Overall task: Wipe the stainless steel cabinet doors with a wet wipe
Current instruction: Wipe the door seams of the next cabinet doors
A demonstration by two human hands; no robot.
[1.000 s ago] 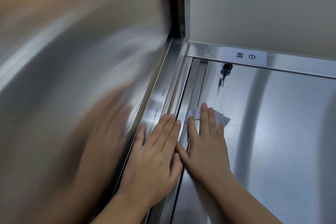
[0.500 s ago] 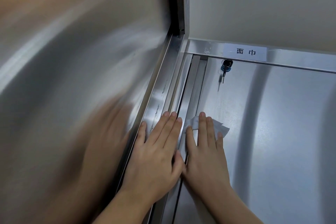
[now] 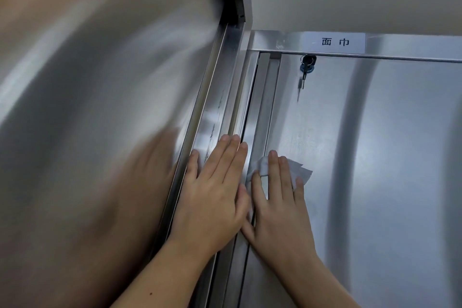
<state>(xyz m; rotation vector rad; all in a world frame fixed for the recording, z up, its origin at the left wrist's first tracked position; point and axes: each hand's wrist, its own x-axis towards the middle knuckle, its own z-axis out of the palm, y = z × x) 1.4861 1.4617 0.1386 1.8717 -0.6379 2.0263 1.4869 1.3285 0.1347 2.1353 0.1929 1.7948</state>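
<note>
The wet wipe point(image 3: 303, 172) was small, white and crumpled. It lay flat on the right cabinet door point(image 3: 387, 170), a bit below the middle of the frame, close to the door's left edge. The straight fingers of the right hand point(image 3: 280, 215) pressed on it and hid part of it. That door was shiny grey steel and filled the right side. The big steel panel point(image 3: 87, 107) on the left looked shiny and blurry.
</note>
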